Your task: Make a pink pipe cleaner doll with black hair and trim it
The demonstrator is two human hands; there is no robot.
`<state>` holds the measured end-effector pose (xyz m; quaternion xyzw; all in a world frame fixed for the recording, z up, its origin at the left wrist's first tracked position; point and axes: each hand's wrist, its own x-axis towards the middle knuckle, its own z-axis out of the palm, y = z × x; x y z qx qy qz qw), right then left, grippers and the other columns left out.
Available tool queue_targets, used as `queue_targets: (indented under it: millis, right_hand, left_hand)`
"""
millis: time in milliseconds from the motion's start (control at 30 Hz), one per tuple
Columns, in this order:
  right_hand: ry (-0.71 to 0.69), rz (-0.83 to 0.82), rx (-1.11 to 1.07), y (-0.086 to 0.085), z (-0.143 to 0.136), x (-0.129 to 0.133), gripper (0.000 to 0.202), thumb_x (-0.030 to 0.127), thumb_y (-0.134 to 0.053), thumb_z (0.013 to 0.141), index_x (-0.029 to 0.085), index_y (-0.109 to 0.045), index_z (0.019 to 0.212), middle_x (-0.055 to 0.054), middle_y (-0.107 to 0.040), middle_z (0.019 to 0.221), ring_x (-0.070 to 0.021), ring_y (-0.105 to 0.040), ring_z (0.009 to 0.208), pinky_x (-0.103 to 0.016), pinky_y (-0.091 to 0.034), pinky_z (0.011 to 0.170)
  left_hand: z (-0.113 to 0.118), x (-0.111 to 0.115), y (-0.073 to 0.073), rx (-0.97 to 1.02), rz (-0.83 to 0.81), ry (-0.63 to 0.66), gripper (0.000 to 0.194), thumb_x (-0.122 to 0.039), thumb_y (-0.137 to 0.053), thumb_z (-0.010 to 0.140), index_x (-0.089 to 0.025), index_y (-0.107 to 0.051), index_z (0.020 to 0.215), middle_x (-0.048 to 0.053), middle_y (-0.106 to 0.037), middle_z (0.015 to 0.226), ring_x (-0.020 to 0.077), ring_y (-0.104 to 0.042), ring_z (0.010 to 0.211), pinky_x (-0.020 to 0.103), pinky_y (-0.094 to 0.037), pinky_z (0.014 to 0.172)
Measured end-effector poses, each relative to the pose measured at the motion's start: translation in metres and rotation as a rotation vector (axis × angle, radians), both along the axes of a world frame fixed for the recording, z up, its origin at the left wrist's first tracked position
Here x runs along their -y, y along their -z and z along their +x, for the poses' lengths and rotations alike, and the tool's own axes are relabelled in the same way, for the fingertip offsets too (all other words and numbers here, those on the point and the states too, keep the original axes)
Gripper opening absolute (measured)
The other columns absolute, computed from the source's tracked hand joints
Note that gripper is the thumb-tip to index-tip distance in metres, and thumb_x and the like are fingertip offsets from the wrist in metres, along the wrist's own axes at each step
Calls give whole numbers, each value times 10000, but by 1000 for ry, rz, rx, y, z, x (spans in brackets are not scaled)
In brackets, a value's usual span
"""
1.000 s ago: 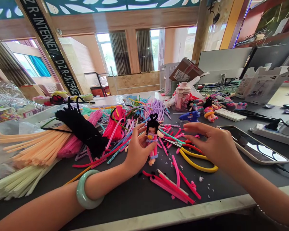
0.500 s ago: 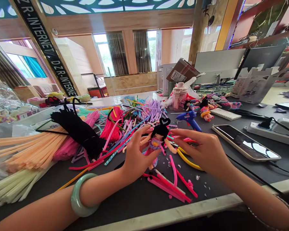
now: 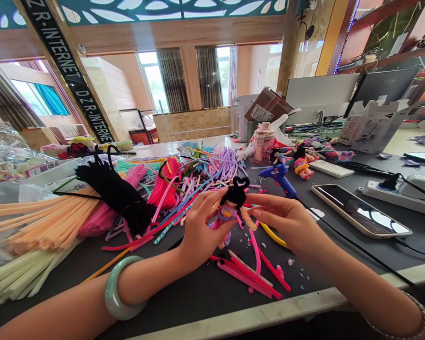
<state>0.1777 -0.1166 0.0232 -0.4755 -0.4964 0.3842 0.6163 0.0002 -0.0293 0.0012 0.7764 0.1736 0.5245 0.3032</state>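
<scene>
A small pipe-cleaner doll [image 3: 230, 210] is upright above the desk, with black fuzzy hair, a heart-shaped black loop on top, peach arms and a pink-purple body. My left hand [image 3: 205, 222] is closed around its body and legs, thumb in front. On the doll's other side, the fingertips and thumb of my right hand [image 3: 283, 215] close on its hair and arm; the exact contact is partly hidden. Beneath it lie cut pink and red pipe cleaners [image 3: 248, 278] among small scraps. Yellow-handled pliers or scissors [image 3: 274, 234] are partly covered by my right hand.
Left are bundles of black [image 3: 118, 196], peach [image 3: 56, 217] and red [image 3: 165, 182] pipe cleaners. A blue glue gun [image 3: 278, 177] stands behind my right hand. To the right are a phone [image 3: 361, 208], cables and a power strip [image 3: 396, 191]. Finished dolls [image 3: 302, 163] lie behind.
My right hand has moved left and its fingertips have come in against the doll's side. My left hand holds the doll in nearly the same place.
</scene>
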Motion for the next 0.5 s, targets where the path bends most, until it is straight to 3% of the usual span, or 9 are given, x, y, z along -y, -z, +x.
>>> queue_targets:
  millis: [200,367,500]
  right_hand:
    - [-73,-75,-168,3,-2,1,398,434,-864,620,312,-787,991,-36,-789,946,-183,-714,910,-372,-517,949]
    - [-77,-89,-100,3,-6,4,449,451,-848,640,334,-766,1066,-23,-789,934,-173,-701,928,-374,-494,984]
    - [-58,-81,3,-1,-7,7,492,478,-806,680,313,-741,1139,-33,-786,965,-183,-699,901,-377,-525,921]
  left_hand:
    - [0,-1,1,42,-25,50,506,-195,-789,770,-313,-671,1248,56,-620,1187,247,-630,1142,386,-581,969]
    - [-1,-3,0,49,-64,54,477,-176,-766,775,-289,-690,1232,59,-612,1148,244,-645,1125,377,-583,965]
    - [0,-3,0,51,-163,77,506,-211,-789,745,-271,-685,1237,66,-609,1157,256,-648,1126,372,-596,934]
